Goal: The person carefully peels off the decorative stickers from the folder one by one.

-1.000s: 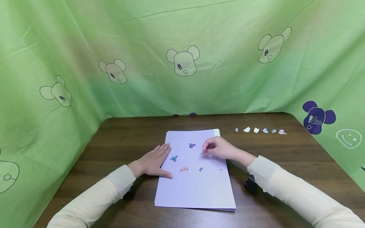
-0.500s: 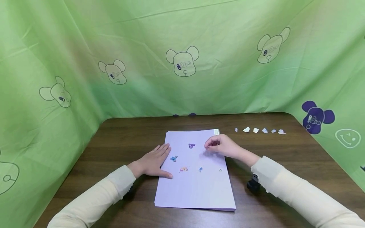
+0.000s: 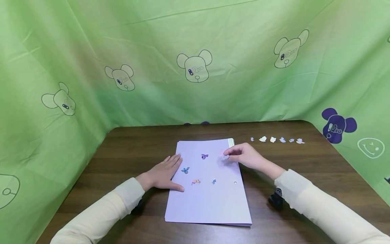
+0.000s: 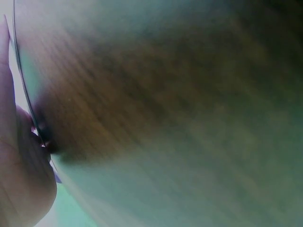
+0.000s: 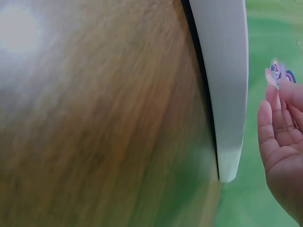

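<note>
My left hand (image 3: 164, 172) lies flat with straight fingers and spread thumb over the left edge of a pale lavender folder (image 3: 210, 206). My right hand (image 3: 245, 156) is over the folder's upper right part, pinching a small cut-out sticker (image 3: 225, 157) between thumb and fingers. In the right wrist view that sticker shows pink, purple and dark blue. On the folder are a purple sticker (image 3: 204, 156), a teal one (image 3: 185, 170), an orange-yellow one (image 3: 196, 182) and a small blue one (image 3: 214, 181). In the left wrist view only the hand's side (image 4: 23, 179) shows.
Several cut-out pieces (image 3: 273, 139) lie in a row at the back right of the brown wooden table (image 3: 137, 142). A green cloth (image 3: 158, 84) with mouse-head prints hangs behind and at the sides. The folder carries a small round spot (image 3: 235, 182) near its right edge.
My right hand has drawn a little to the right and away with its sticker, whose pale face now shows more. My left hand has stayed put on the folder.
</note>
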The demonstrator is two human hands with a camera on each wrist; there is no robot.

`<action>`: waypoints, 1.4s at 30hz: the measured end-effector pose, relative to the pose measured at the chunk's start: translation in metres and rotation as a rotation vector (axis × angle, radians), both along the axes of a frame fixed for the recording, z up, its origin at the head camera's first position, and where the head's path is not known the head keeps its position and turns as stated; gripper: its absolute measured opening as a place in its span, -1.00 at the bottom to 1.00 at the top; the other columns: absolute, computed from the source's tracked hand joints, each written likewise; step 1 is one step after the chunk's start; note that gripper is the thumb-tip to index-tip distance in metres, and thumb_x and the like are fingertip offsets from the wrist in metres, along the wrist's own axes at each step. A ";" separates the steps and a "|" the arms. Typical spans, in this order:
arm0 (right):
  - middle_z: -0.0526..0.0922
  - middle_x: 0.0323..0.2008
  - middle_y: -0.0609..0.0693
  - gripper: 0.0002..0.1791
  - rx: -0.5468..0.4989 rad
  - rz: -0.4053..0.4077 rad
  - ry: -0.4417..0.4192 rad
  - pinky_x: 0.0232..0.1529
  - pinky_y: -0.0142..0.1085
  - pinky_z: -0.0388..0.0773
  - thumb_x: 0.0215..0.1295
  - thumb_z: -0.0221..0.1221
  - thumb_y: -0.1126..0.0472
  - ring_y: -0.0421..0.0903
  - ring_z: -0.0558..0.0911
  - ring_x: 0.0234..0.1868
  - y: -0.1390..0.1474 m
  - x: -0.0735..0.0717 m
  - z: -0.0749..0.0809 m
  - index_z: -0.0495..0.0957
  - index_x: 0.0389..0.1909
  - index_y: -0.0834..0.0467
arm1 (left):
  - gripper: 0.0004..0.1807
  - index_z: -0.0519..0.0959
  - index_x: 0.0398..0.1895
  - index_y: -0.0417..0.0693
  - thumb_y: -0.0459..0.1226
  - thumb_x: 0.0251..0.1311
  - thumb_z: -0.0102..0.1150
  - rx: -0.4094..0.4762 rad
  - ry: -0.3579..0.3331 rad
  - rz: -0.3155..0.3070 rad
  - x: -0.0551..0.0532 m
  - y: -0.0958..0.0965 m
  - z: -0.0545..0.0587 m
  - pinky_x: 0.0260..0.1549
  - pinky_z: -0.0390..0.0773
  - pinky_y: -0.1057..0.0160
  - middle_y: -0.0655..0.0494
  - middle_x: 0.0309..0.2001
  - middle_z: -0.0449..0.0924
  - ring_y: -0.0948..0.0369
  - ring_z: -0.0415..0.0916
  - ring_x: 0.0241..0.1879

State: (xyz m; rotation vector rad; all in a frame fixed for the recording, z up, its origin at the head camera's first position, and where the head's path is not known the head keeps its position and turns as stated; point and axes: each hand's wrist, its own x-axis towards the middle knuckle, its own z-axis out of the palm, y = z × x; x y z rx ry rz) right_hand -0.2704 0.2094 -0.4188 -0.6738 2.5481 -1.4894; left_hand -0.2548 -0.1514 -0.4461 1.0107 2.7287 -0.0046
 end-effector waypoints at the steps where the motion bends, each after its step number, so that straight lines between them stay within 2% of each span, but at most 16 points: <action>1: 0.69 -0.10 0.19 -0.81 -0.004 -0.003 -0.005 -0.23 -0.37 0.60 0.22 0.27 0.40 -0.11 0.66 -0.19 0.002 0.000 0.000 0.69 -0.15 0.34 | 0.33 -0.19 0.55 -0.15 0.59 -0.07 -0.18 0.002 0.002 0.000 0.000 0.000 0.000 0.42 -0.28 0.13 -0.02 0.55 -0.34 0.16 -0.41 0.51; 6: 0.71 -0.15 0.16 -0.79 0.036 -0.038 0.022 -0.21 -0.34 0.60 0.33 0.21 0.34 -0.11 0.66 -0.20 0.014 0.000 -0.002 0.68 -0.09 0.33 | 0.33 -0.18 0.55 -0.15 0.58 -0.06 -0.17 0.002 0.001 0.001 0.000 0.000 0.000 0.42 -0.28 0.13 -0.03 0.55 -0.34 0.16 -0.41 0.51; 10: 0.73 -0.22 0.16 -0.74 0.034 -0.077 0.012 -0.17 -0.27 0.62 0.37 0.18 0.28 -0.01 0.68 -0.20 0.022 0.000 -0.003 0.65 -0.05 0.36 | 0.32 -0.16 0.55 -0.17 0.56 -0.05 -0.12 0.014 -0.006 0.001 0.002 0.001 0.003 0.42 -0.26 0.12 -0.05 0.55 -0.32 0.13 -0.39 0.51; 17: 0.70 -0.16 0.21 -0.64 0.029 -0.174 -0.014 -0.22 -0.19 0.62 0.37 0.21 0.18 0.10 0.69 -0.25 0.035 0.000 -0.003 0.62 -0.02 0.41 | 0.32 -0.15 0.54 -0.19 0.56 -0.05 -0.11 0.017 0.002 -0.007 0.003 0.001 0.006 0.42 -0.25 0.11 -0.06 0.55 -0.30 0.12 -0.36 0.51; 25: 0.67 -0.13 0.25 -0.71 0.016 -0.241 -0.034 -0.32 -0.28 0.62 0.27 0.27 0.32 -0.06 0.66 -0.31 0.053 -0.003 -0.005 0.62 -0.06 0.42 | 0.31 -0.14 0.54 -0.20 0.55 -0.03 -0.10 0.015 0.003 -0.008 0.003 0.002 0.008 0.42 -0.25 0.12 -0.07 0.55 -0.30 0.12 -0.36 0.51; 29: 0.65 -0.11 0.31 -0.69 -0.013 -0.265 -0.034 -0.33 -0.30 0.63 0.26 0.27 0.34 -0.17 0.63 -0.34 0.063 -0.007 -0.006 0.59 -0.05 0.47 | 0.32 -0.16 0.54 -0.19 0.55 -0.04 -0.12 0.013 -0.001 -0.003 0.003 0.002 0.008 0.42 -0.25 0.13 -0.06 0.55 -0.31 0.12 -0.37 0.51; 34: 0.60 -0.04 0.38 -0.65 -0.047 -0.288 -0.062 -0.33 -0.29 0.63 0.28 0.25 0.36 -0.22 0.62 -0.35 0.073 -0.009 -0.009 0.53 0.01 0.51 | 0.32 -0.16 0.55 -0.18 0.56 -0.05 -0.12 0.011 -0.004 0.000 0.003 0.002 0.007 0.42 -0.25 0.13 -0.05 0.55 -0.31 0.13 -0.37 0.51; 38: 0.62 -0.08 0.36 -0.63 -0.047 -0.304 -0.087 -0.34 -0.29 0.63 0.30 0.22 0.38 -0.28 0.61 -0.36 0.079 -0.011 -0.011 0.49 0.05 0.53 | 0.32 -0.16 0.55 -0.18 0.56 -0.05 -0.12 0.012 -0.009 0.001 0.004 0.001 0.007 0.42 -0.25 0.13 -0.05 0.55 -0.31 0.14 -0.37 0.51; 42: 0.67 -0.17 0.26 -0.62 -0.048 -0.314 -0.114 -0.36 -0.29 0.63 0.30 0.20 0.41 -0.33 0.60 -0.36 0.082 -0.013 -0.013 0.47 0.07 0.54 | 0.32 -0.16 0.55 -0.18 0.56 -0.05 -0.11 0.018 -0.016 0.003 0.004 0.001 0.005 0.42 -0.25 0.13 -0.05 0.55 -0.31 0.14 -0.37 0.51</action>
